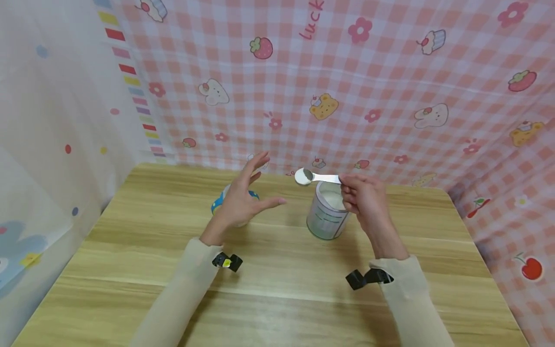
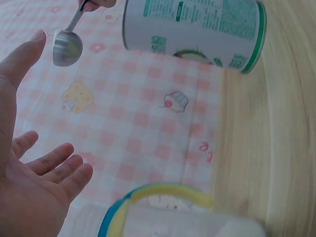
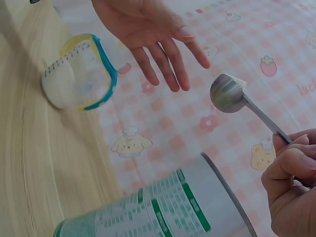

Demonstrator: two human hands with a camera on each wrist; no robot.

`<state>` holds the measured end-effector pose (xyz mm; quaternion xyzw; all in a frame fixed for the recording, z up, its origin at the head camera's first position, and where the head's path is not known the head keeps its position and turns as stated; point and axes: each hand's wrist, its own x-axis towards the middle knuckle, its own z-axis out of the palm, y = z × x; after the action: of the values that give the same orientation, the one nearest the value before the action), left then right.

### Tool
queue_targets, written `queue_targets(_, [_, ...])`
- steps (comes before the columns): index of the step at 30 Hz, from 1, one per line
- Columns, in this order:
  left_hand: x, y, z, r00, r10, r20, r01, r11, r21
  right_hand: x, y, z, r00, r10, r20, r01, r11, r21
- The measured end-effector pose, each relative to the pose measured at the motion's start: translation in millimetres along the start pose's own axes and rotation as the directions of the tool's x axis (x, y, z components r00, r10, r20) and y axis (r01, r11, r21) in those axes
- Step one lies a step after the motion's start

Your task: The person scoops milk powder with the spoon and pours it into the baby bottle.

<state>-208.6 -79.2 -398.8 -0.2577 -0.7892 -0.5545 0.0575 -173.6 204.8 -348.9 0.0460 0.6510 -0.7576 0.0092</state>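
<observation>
My right hand [image 1: 367,200] pinches the handle of a metal measuring spoon [image 3: 228,94] filled with white powder. The spoon's bowl hangs to the left of the open mouth of a powder can [image 1: 325,219], which holds more white powder. My left hand [image 1: 237,200] is spread with its thumb apart and grips nothing. Below it on the table stands a clear baby bottle [image 2: 182,224] with blue and yellow handles, mostly hidden by that hand in the head view. White contents and scale marks show on the bottle in the right wrist view.
Everything stands on a wooden table [image 1: 269,299]. A pink checked cloth [image 1: 286,86] hangs along the back and right, and a pale patterned cloth [image 1: 52,120] along the left. Black wrist cameras [image 1: 364,278] are strapped to both sleeves.
</observation>
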Motion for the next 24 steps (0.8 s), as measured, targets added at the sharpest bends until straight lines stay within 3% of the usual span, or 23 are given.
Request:
queue_targets(7, [-4.1, -7.5, -19.4, 0.999, 0.041, -0.018, -0.041, 0.999, 0.03, 3.0, 0.4, 15.6, 1.0, -0.002, 0.005, 0.002, 1.0, 0.007])
queue_targets(24, [-27.9, -22.9, -52.3, 0.994, -0.097, -0.058, 0.101, 0.993, 0.063, 7.2, 1.5, 48.5, 0.999, 0.018, 0.03, -0.017, 0.999, -0.049])
